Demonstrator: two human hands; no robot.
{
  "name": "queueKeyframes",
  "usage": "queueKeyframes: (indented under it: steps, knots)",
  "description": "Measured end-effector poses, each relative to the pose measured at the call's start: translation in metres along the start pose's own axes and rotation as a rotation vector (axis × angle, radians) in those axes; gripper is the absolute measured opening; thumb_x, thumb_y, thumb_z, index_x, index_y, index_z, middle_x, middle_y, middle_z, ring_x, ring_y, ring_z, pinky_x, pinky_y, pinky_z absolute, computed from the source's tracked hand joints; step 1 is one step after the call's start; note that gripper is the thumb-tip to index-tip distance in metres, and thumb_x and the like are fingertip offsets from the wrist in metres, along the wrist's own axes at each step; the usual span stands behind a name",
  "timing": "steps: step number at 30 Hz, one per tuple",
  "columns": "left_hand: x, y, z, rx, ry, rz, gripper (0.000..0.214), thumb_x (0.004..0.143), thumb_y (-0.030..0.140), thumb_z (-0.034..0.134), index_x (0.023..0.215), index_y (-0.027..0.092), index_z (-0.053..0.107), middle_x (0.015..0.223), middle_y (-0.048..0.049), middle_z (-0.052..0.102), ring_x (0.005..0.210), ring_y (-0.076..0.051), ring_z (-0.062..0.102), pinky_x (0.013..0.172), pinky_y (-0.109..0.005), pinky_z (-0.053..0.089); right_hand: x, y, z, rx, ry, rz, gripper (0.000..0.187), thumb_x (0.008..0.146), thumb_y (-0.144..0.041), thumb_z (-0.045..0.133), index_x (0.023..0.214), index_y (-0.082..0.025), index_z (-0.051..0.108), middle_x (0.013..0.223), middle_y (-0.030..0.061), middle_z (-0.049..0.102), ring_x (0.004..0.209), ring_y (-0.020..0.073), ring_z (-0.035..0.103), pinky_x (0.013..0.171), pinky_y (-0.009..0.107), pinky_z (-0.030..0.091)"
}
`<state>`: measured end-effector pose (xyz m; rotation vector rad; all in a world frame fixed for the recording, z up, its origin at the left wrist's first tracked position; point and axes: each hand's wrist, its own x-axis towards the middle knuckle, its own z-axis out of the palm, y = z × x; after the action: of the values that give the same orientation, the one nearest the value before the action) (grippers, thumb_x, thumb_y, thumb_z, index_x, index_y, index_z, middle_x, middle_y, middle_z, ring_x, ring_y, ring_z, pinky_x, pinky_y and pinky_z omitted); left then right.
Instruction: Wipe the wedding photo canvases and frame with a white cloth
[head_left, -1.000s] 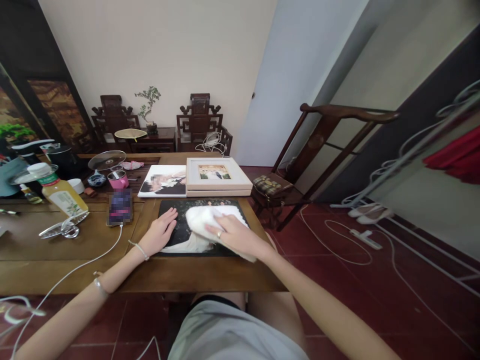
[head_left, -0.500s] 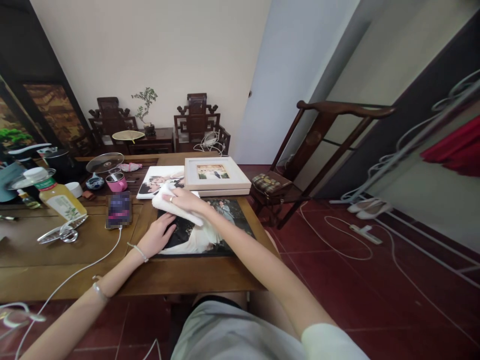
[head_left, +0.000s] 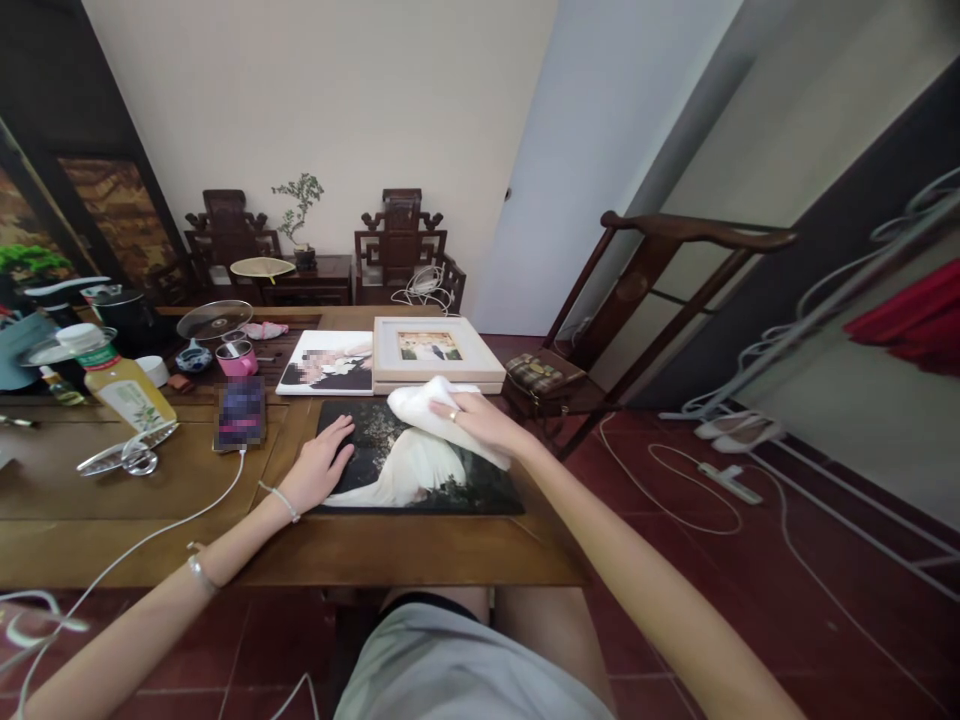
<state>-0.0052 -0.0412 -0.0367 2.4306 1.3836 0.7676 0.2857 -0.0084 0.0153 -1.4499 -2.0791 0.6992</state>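
A dark photo print [head_left: 405,470] with a white gown on it lies flat on the wooden table [head_left: 150,500] in front of me. My left hand [head_left: 319,470] rests flat on the print's left edge, fingers spread. My right hand [head_left: 474,418] presses a white cloth [head_left: 424,403] onto the print's upper right part, fingers curled over the cloth. Just behind the cloth sits a pale framed photo [head_left: 433,350] on a stack, with another unframed photo print [head_left: 330,362] to its left.
A phone [head_left: 241,412] on a white cable lies left of the print. Farther left stand a pink cup [head_left: 236,357], a juice bottle [head_left: 124,385], bowls and lids. A wooden chair [head_left: 637,300] stands at the table's right end; cables cross the red tiled floor.
My right hand swept the cloth from the print's middle to its upper left, and now it is at the upper right. My left hand stayed on the left edge.
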Motion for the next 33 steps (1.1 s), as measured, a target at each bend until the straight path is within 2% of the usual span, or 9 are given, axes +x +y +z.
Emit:
queueKeyframes:
  steps: [4, 7, 11, 15, 18, 21, 24, 28, 33]
  knots:
    - [0.000, -0.001, 0.001, 0.019, -0.029, -0.051, 0.050, 0.095, 0.037, 0.028, 0.136, 0.011, 0.041, 0.148, -0.0127, 0.034, 0.140, -0.023, 0.024, 0.111, -0.046, 0.029, -0.008, 0.019, -0.010, -0.007, 0.060, 0.012, 0.044, 0.087, -0.050, 0.045, 0.097, -0.013, 0.067, 0.109, 0.0116, 0.067, 0.096, 0.0291, 0.060, 0.087, 0.035, 0.042]
    - [0.001, -0.001, 0.001, 0.019, -0.043, -0.063, 0.051, 0.095, 0.037, 0.027, 0.137, 0.011, 0.040, 0.148, -0.0132, 0.034, 0.139, -0.023, 0.025, 0.111, -0.046, 0.028, -0.016, 0.023, -0.011, -0.041, 0.101, -0.013, 0.043, 0.088, -0.048, 0.042, 0.094, -0.013, 0.066, 0.102, 0.0114, 0.069, 0.093, 0.0282, 0.060, 0.085, 0.034, 0.042]
    - [0.001, 0.002, 0.000, 0.035, -0.049, -0.103, 0.051, 0.096, 0.038, 0.026, 0.135, 0.011, 0.044, 0.148, -0.0135, 0.034, 0.139, -0.024, 0.027, 0.109, -0.047, 0.029, -0.040, 0.015, -0.008, -0.071, 0.081, -0.063, 0.040, 0.090, -0.047, 0.040, 0.088, -0.014, 0.065, 0.094, 0.0090, 0.069, 0.087, 0.0252, 0.060, 0.082, 0.031, 0.041]
    - [0.000, 0.003, 0.000, 0.068, -0.052, -0.085, 0.050, 0.095, 0.037, 0.027, 0.135, 0.012, 0.044, 0.148, -0.0137, 0.034, 0.138, -0.025, 0.028, 0.107, -0.048, 0.032, -0.079, 0.001, -0.005, -0.123, 0.040, -0.050, 0.042, 0.090, -0.050, 0.039, 0.078, -0.018, 0.063, 0.086, 0.0079, 0.068, 0.081, 0.0242, 0.059, 0.080, 0.032, 0.041]
    - [-0.001, 0.003, 0.001, 0.083, -0.053, -0.083, 0.050, 0.095, 0.035, 0.026, 0.135, 0.010, 0.043, 0.148, -0.0146, 0.034, 0.138, -0.024, 0.027, 0.108, -0.048, 0.032, -0.115, -0.008, -0.003, -0.161, -0.034, -0.019, 0.042, 0.090, -0.052, 0.038, 0.077, -0.021, 0.063, 0.091, 0.0093, 0.069, 0.088, 0.0268, 0.060, 0.083, 0.034, 0.042]
    - [0.000, 0.001, 0.002, 0.088, -0.051, -0.074, 0.050, 0.095, 0.034, 0.025, 0.135, 0.010, 0.043, 0.147, -0.0147, 0.034, 0.138, -0.024, 0.028, 0.109, -0.047, 0.031, -0.148, -0.015, -0.001, -0.172, -0.108, 0.022, 0.042, 0.088, -0.055, 0.040, 0.085, -0.023, 0.067, 0.108, 0.0112, 0.067, 0.107, 0.0307, 0.056, 0.091, 0.037, 0.041]
    - [0.000, 0.000, 0.003, 0.089, -0.047, -0.056, 0.050, 0.095, 0.034, 0.025, 0.136, 0.010, 0.041, 0.147, -0.0147, 0.035, 0.138, -0.023, 0.028, 0.110, -0.046, 0.030, -0.164, -0.019, 0.000, -0.175, -0.143, 0.023, 0.042, 0.087, -0.057, 0.042, 0.087, -0.024, 0.068, 0.117, 0.0119, 0.063, 0.120, 0.0318, 0.048, 0.097, 0.039, 0.037]
    - [-0.001, 0.000, 0.002, 0.094, -0.049, -0.060, 0.050, 0.096, 0.034, 0.025, 0.136, 0.011, 0.041, 0.147, -0.0143, 0.035, 0.138, -0.024, 0.028, 0.109, -0.046, 0.031, -0.146, -0.017, -0.001, -0.199, -0.125, 0.015, 0.044, 0.088, -0.056, 0.039, 0.078, -0.023, 0.065, 0.102, 0.0116, 0.067, 0.104, 0.0306, 0.057, 0.089, 0.037, 0.042]
    - [-0.001, -0.001, 0.002, 0.091, -0.045, -0.052, 0.049, 0.095, 0.033, 0.026, 0.135, 0.011, 0.043, 0.147, -0.0143, 0.035, 0.138, -0.024, 0.029, 0.109, -0.046, 0.031, -0.084, -0.003, -0.007, -0.213, -0.012, -0.045, 0.043, 0.090, -0.053, 0.039, 0.071, -0.019, 0.059, 0.082, 0.0088, 0.067, 0.081, 0.0251, 0.059, 0.079, 0.033, 0.042]
